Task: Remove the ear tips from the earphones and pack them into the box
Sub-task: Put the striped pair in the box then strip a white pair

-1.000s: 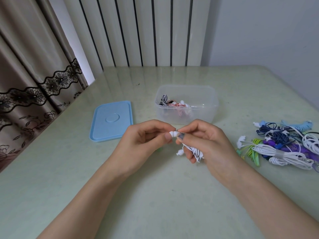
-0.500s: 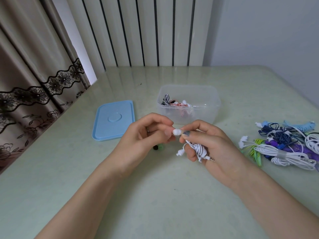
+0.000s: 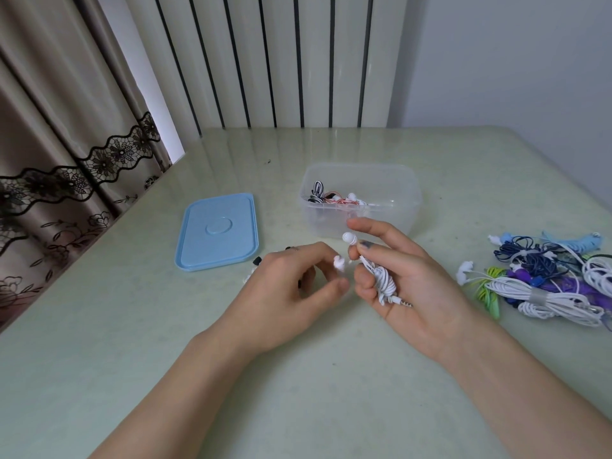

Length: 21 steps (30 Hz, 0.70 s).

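Observation:
My right hand (image 3: 414,286) is closed around a coiled white earphone set (image 3: 384,281). One bare white earbud (image 3: 349,238) sticks up between its thumb and forefinger. Just to the left, my left hand (image 3: 288,289) pinches a small white ear tip (image 3: 339,262) with its fingertips; the tip is blurred. Both hands hover just in front of the clear plastic box (image 3: 410,183), which holds striped and red-and-white earphones (image 3: 334,198).
A blue lid (image 3: 217,231) lies flat to the left of the box. Small loose ear tips (image 3: 256,260) sit on the table behind my left hand. A pile of white, blue, purple and green earphones (image 3: 546,279) lies at the right. A curtain hangs beyond the table's left edge.
The hands, joined at the earbud before, have drawn apart. My left hand moved down and left with the white tip, and the earbud in my right hand is bare.

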Each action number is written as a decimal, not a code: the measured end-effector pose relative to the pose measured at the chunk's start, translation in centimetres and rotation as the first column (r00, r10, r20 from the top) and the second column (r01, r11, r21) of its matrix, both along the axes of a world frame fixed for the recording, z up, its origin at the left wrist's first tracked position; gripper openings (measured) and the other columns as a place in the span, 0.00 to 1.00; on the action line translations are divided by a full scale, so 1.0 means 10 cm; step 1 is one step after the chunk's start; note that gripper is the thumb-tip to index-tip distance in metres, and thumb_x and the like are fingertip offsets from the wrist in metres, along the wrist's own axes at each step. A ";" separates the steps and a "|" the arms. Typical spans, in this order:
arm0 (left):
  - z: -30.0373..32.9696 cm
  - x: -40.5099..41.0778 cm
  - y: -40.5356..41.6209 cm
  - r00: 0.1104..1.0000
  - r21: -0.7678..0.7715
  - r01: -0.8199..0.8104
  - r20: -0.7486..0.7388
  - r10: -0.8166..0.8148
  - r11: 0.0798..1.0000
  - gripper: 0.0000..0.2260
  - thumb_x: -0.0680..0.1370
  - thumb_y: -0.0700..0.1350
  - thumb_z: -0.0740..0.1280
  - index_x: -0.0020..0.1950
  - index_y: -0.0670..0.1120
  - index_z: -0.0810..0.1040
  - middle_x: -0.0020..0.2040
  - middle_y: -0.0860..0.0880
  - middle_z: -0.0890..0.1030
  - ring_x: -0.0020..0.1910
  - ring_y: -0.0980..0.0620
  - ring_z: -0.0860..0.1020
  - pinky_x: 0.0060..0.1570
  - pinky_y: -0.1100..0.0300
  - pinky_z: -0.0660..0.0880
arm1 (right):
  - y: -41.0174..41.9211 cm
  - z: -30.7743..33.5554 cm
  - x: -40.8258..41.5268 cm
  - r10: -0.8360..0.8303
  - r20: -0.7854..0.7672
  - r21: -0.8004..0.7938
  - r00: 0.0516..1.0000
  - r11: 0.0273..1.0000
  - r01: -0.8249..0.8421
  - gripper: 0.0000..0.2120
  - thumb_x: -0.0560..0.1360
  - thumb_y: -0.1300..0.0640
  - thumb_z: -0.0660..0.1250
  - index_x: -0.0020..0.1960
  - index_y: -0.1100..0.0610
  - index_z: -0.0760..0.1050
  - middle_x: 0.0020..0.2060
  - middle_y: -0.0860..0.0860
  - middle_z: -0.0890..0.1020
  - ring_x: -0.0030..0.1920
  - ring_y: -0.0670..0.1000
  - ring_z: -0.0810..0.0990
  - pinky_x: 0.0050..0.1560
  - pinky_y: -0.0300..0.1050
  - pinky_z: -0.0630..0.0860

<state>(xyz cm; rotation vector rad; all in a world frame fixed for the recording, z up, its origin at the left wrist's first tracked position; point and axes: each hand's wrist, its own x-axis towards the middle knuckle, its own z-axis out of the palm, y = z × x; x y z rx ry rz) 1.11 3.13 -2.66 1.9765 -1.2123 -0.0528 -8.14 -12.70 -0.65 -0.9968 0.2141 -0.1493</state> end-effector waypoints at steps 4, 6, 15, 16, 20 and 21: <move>0.00 -0.01 -0.01 0.997 -0.034 0.022 -0.079 -0.025 0.999 0.02 0.81 0.46 0.70 0.52 0.51 0.80 0.42 0.58 0.83 0.33 0.54 0.73 0.37 0.68 0.67 | 0.04 0.01 0.01 -0.004 0.000 0.013 1.000 1.000 0.004 0.11 0.77 0.67 0.62 0.54 0.59 0.80 0.36 0.53 0.76 0.28 0.48 0.72 0.29 0.37 0.72; -0.01 -0.01 -0.01 0.997 -0.046 0.025 -0.077 -0.028 0.999 0.01 0.81 0.44 0.70 0.50 0.50 0.81 0.39 0.59 0.82 0.33 0.55 0.73 0.37 0.69 0.66 | 0.05 0.01 0.01 -0.009 -0.010 0.021 1.000 1.000 0.009 0.10 0.76 0.67 0.63 0.53 0.59 0.80 0.36 0.53 0.76 0.28 0.47 0.72 0.29 0.37 0.72; 0.02 -0.01 -0.02 1.000 -0.041 -0.022 -0.005 0.022 0.999 0.02 0.80 0.43 0.71 0.52 0.50 0.81 0.34 0.67 0.75 0.31 0.58 0.70 0.34 0.72 0.64 | 0.04 -0.01 0.03 -0.043 -0.019 0.031 0.999 0.999 0.044 0.06 0.74 0.65 0.65 0.50 0.59 0.76 0.37 0.54 0.77 0.29 0.49 0.74 0.28 0.39 0.71; 0.02 0.00 -0.01 0.999 -0.065 -0.051 -0.008 0.051 0.997 0.03 0.80 0.43 0.71 0.51 0.50 0.80 0.36 0.65 0.77 0.32 0.57 0.71 0.35 0.72 0.64 | 0.05 -0.02 0.03 -0.063 -0.040 0.000 0.997 0.998 0.063 0.05 0.77 0.66 0.64 0.50 0.59 0.75 0.38 0.55 0.77 0.30 0.50 0.74 0.28 0.39 0.71; 0.03 0.00 -0.01 0.991 -0.145 -0.126 0.024 0.131 0.981 0.05 0.77 0.44 0.73 0.49 0.49 0.78 0.40 0.60 0.78 0.38 0.55 0.75 0.38 0.70 0.68 | 0.08 -0.06 0.03 -0.114 -0.132 -0.201 0.985 0.976 0.086 0.06 0.77 0.62 0.67 0.47 0.58 0.69 0.36 0.57 0.78 0.28 0.52 0.72 0.27 0.41 0.69; 0.03 0.01 -0.01 0.988 -0.147 -0.134 0.050 0.143 0.980 0.05 0.77 0.46 0.74 0.48 0.49 0.78 0.39 0.58 0.77 0.39 0.55 0.75 0.38 0.69 0.68 | 0.09 -0.06 0.04 -0.115 -0.142 -0.256 0.983 0.964 0.076 0.08 0.76 0.61 0.68 0.46 0.58 0.68 0.35 0.57 0.78 0.27 0.52 0.72 0.27 0.41 0.67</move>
